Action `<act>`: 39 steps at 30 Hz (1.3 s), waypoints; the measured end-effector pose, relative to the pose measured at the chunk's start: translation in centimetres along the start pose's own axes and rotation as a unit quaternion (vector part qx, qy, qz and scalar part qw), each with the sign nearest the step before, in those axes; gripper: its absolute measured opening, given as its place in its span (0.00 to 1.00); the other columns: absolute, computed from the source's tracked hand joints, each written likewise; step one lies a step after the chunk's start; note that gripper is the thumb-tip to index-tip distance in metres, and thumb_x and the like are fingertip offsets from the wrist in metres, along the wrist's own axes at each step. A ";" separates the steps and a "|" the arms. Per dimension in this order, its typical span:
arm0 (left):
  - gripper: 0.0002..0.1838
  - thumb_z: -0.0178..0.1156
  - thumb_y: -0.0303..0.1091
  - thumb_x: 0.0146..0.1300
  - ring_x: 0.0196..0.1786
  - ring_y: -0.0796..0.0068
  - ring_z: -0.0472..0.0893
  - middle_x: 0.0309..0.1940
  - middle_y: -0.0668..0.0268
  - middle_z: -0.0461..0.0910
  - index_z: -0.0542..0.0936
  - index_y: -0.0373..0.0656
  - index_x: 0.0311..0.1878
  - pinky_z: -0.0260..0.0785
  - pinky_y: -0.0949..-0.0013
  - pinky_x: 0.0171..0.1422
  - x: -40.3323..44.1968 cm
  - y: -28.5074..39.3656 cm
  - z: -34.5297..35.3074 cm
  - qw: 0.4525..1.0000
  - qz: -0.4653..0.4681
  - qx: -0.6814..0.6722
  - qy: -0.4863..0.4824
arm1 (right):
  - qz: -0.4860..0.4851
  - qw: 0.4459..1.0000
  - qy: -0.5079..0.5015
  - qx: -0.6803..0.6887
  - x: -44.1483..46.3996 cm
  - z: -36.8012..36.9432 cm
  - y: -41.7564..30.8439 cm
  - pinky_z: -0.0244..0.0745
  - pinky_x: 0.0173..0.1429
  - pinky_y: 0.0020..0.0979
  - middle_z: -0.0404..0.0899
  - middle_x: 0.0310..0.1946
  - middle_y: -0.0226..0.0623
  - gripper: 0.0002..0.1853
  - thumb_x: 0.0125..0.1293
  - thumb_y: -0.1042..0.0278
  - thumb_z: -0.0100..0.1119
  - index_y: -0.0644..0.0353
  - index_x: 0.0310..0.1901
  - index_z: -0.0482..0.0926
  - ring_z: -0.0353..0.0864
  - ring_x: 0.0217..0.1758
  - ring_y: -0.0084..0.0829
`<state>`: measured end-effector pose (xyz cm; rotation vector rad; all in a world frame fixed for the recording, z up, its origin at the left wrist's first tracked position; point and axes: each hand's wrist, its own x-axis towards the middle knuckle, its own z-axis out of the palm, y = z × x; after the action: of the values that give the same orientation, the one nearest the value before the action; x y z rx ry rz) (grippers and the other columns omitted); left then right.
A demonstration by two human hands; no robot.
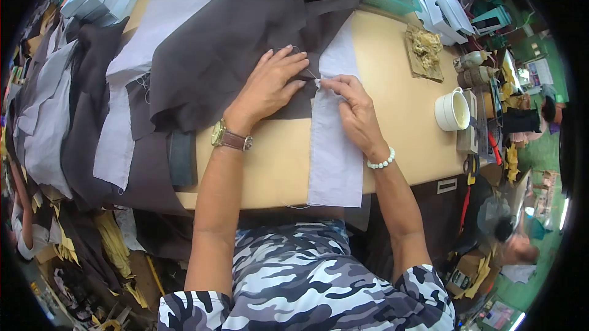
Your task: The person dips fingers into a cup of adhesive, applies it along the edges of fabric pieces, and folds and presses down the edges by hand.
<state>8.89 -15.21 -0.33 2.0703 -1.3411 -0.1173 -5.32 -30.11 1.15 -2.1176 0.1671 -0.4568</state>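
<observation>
Camouflage shirt sits nearest; beyond it, the left hand lies flat, fingers spread, on dark cloth across the middle of the tan table. The right hand bends over pale cloth just to the right; whether it pinches, I cannot tell. Both cloths look light, soft and floppy, probably best held by the edges. A cup stands right, green floor beyond
</observation>
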 end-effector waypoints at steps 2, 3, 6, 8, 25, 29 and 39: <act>0.22 0.59 0.31 0.60 0.71 0.61 0.61 0.64 0.65 0.70 0.74 0.44 0.59 0.46 0.53 0.74 0.1 -0.1 0.1 1.000 0.014 0.010 0.015 | -0.028 0.999 0.010 -0.021 -0.1 0.3 0.4 0.69 0.54 0.30 0.75 0.44 0.41 0.26 0.48 0.90 0.41 0.63 0.46 0.81 0.75 0.48 0.37; 0.22 0.59 0.30 0.59 0.70 0.61 0.61 0.63 0.65 0.70 0.74 0.45 0.59 0.46 0.53 0.74 0.2 0.0 0.1 0.999 0.020 0.014 0.022 | -0.035 0.999 0.012 -0.035 -0.2 0.4 0.5 0.70 0.54 0.30 0.74 0.44 0.41 0.26 0.48 0.89 0.41 0.63 0.47 0.81 0.75 0.47 0.37; 0.19 0.58 0.24 0.56 0.70 0.60 0.63 0.61 0.64 0.72 0.77 0.45 0.54 0.47 0.52 0.74 0.4 0.6 0.2 0.998 0.006 -0.036 0.056 | -0.058 0.995 0.015 -0.079 -0.4 0.6 0.8 0.70 0.52 0.31 0.74 0.44 0.42 0.25 0.48 0.89 0.43 0.62 0.48 0.80 0.75 0.46 0.39; 0.17 0.57 0.23 0.56 0.70 0.59 0.63 0.60 0.63 0.72 0.77 0.44 0.50 0.47 0.52 0.74 0.5 0.7 0.2 0.997 0.007 -0.042 0.062 | -0.072 0.991 0.013 -0.110 -0.5 0.8 0.7 0.71 0.52 0.33 0.74 0.44 0.42 0.25 0.48 0.88 0.45 0.62 0.48 0.80 0.75 0.45 0.40; 0.12 0.51 0.19 0.52 0.66 0.56 0.67 0.56 0.60 0.76 0.76 0.41 0.40 0.50 0.49 0.72 0.5 0.4 -0.1 0.997 0.026 0.009 0.065 | -0.109 0.980 0.022 -0.164 -0.9 0.9 0.2 0.72 0.52 0.37 0.75 0.44 0.46 0.23 0.48 0.86 0.49 0.60 0.46 0.81 0.76 0.47 0.44; 0.14 0.48 0.17 0.53 0.66 0.58 0.67 0.56 0.61 0.76 0.77 0.42 0.40 0.51 0.50 0.72 0.4 0.2 0.1 0.997 0.036 0.017 0.065 | -0.090 0.976 0.016 -0.198 -0.8 1.2 -0.2 0.72 0.53 0.37 0.75 0.45 0.47 0.21 0.48 0.86 0.48 0.61 0.43 0.81 0.76 0.48 0.45; 0.17 0.56 0.31 0.47 0.69 0.57 0.63 0.59 0.58 0.73 0.80 0.42 0.43 0.46 0.49 0.75 -0.3 1.0 -1.4 1.000 0.011 0.007 0.025 | -0.082 0.973 -0.003 -0.217 -1.0 1.0 -0.6 0.71 0.55 0.38 0.74 0.47 0.49 0.19 0.50 0.84 0.49 0.61 0.44 0.82 0.74 0.51 0.47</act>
<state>8.56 -14.59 1.20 2.0566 -1.3366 -0.0460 -5.91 -28.67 0.88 -2.5760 0.0926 -0.5484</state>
